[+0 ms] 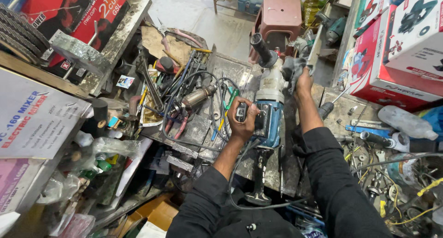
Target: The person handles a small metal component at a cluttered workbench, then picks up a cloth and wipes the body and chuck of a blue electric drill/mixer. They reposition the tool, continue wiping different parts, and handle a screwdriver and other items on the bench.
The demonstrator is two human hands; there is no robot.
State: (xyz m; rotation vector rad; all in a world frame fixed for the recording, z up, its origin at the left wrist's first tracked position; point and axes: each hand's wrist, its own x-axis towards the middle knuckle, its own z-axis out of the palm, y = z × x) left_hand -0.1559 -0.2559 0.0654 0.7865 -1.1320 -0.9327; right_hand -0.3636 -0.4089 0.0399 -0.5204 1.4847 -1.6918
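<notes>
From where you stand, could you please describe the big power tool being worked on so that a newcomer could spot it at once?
Start at the cluttered metal workbench in the middle. The power drill lies along it between both hands, the left hand gripping its side and the right hand pressing a grey rag to it. Its blue-and-silver body and black side handle set it apart from the small tools around.

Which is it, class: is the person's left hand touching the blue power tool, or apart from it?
Touching. The head view shows the left hand wrapped against the side of the blue power tool, no gap visible.
</notes>
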